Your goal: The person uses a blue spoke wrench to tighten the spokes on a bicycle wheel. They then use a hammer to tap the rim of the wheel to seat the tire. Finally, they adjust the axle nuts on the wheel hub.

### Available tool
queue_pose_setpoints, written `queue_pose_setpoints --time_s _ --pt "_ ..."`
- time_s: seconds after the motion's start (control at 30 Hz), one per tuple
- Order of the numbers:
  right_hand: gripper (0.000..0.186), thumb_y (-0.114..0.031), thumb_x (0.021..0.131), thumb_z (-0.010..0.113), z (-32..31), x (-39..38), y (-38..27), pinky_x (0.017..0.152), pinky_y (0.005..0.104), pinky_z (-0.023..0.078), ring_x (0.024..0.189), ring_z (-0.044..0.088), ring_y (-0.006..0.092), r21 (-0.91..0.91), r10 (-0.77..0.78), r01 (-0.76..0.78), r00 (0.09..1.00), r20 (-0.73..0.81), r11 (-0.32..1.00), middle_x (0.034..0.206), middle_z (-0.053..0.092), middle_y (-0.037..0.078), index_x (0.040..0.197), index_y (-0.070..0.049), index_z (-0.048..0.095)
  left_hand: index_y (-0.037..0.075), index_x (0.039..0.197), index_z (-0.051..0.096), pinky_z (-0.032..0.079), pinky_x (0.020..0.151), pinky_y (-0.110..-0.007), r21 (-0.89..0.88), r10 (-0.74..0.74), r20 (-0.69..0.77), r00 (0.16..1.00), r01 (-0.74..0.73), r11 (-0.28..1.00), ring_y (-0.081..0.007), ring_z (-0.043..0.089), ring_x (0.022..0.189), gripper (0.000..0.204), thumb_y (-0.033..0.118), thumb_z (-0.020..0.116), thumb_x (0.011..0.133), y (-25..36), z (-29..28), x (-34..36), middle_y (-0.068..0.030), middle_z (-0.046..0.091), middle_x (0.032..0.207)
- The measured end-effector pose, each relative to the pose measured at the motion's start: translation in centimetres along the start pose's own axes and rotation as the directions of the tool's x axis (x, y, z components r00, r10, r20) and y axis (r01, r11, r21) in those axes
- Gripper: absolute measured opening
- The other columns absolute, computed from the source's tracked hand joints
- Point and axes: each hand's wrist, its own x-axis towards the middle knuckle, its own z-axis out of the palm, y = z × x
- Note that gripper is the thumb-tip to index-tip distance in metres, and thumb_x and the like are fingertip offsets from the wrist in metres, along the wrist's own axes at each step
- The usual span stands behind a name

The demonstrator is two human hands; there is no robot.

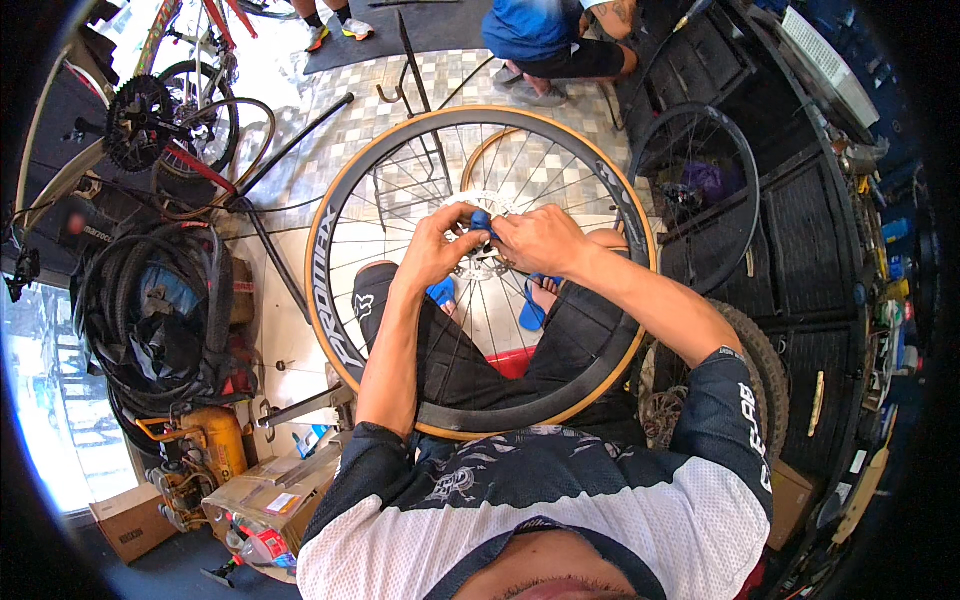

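A large bicycle wheel [330, 290] with a black deep rim and a tan tyre rests flat across my lap. My left hand [440, 245] and my right hand [540, 240] meet over its hub [482, 262], where a silver brake disc shows. Both hands pinch a small blue tool [481, 219] that sits on top of the hub. The fingers hide most of the tool. Thin spokes fan out from the hub to the rim. My feet in blue sandals [530, 310] show through the spokes.
A second bare wheel [700, 200] leans at the right by dark shelving. A pile of tyres [160, 310] lies at the left, with a bicycle's chainring [140, 120] above it. Another person [550, 40] crouches at the top. Cardboard boxes [270, 490] stand at the lower left.
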Motion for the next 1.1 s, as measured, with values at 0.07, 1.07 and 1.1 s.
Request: queue_pose_setpoints --time_s 0.07,1.07,1.1 --pt "0.014 -0.025 0.090 0.064 -0.2 0.8 2.6 0.048 0.0475 0.054 0.057 0.071 0.0311 -0.083 -0.208 0.203 0.977 -0.053 0.976 0.066 0.065 0.008 0.097 -0.013 0.063 0.002 0.101 0.070 0.053 0.074 -0.034 0.055 -0.009 0.026 1.000 0.008 0.998 -0.0187 0.064 0.077 0.027 0.014 0.085 0.083 0.1 -0.4 -0.1 -0.0088 0.072 0.089" --pt "0.025 -0.014 0.090 0.073 -3.8 4.8 -2.0 0.074 0.0445 0.057 0.087 0.071 0.0360 0.555 0.166 -0.023 0.963 -0.210 0.832 0.099 0.070 0.015 0.112 -0.006 0.066 0.004 0.104 0.054 0.040 0.052 -0.022 -0.563 -0.136 -0.377 0.916 -0.110 0.819 -0.0052 0.054 0.061 0.029 0.020 0.076 0.099 3.0 0.6 0.0 -0.0001 0.061 0.075" --pt "0.026 -0.015 0.090 0.073 -3.8 4.8 -2.0 0.073 0.0444 0.057 0.086 0.071 0.0365 0.607 0.183 -0.015 0.959 -0.216 0.795 0.099 0.071 0.016 0.113 -0.006 0.066 0.002 0.105 0.056 0.044 0.056 -0.022 -0.569 -0.093 -0.387 0.917 -0.159 0.807 -0.0067 0.057 0.065 0.027 0.021 0.075 0.100 1.4 0.6 0.3 -0.0013 0.064 0.078"
